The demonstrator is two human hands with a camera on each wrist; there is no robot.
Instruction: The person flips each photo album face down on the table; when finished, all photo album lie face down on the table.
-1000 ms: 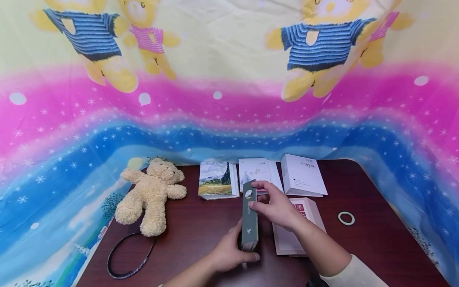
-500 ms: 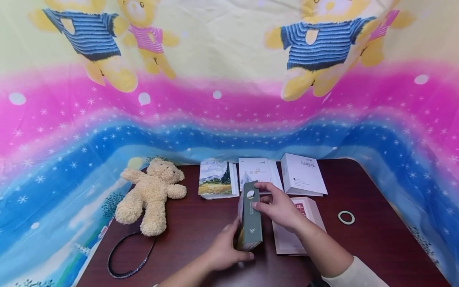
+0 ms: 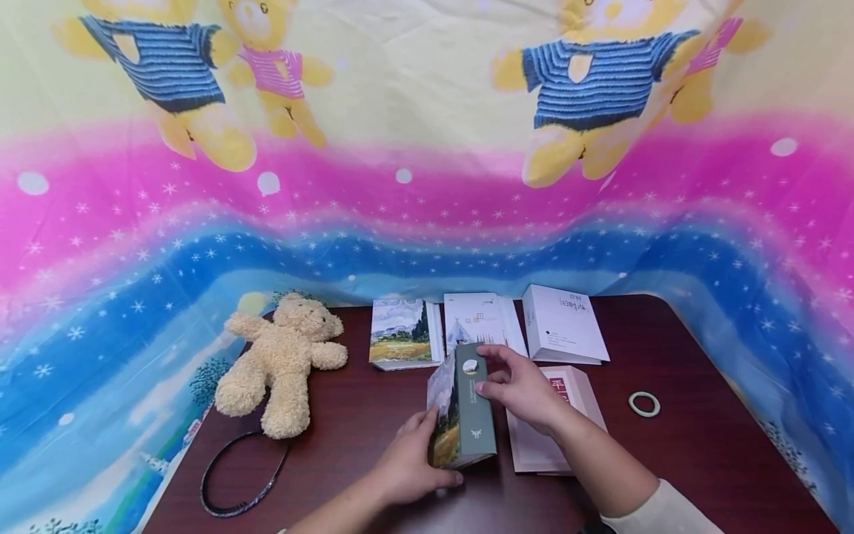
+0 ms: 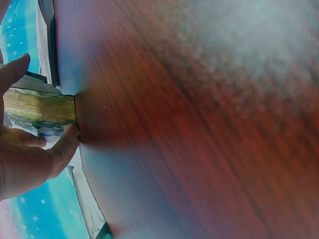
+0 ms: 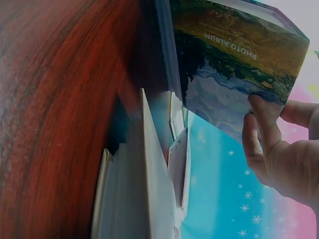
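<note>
A photo album (image 3: 475, 404) with a green spine and a painted landscape cover stands tilted on its edge over the middle of the table, its spine facing up. My left hand (image 3: 410, 456) holds its lower left side, fingers along the painted cover and thumb by the near end. At the far end of the spine, my right hand (image 3: 523, 386) grips the album with fingers and thumb. The right wrist view shows the words PHOTO ALBUM on the cover (image 5: 234, 55), with the right fingers at its edge. Lying just right of the album is a pale pink book (image 3: 543, 449), partly covered by my right forearm.
Along the back stand a landscape-covered album (image 3: 400, 334), a white album (image 3: 477, 315) and another white one (image 3: 567, 326). A plush bear (image 3: 283, 363) and a dark headband (image 3: 203, 482) lie at left. A pale green bangle (image 3: 643, 405) lies right. Printed cloth (image 3: 427, 208) hangs behind the table.
Between both hands, the album has turned so that its painted cover shows more on the left and its spine has shifted slightly right. My left hand has moved a little left.
</note>
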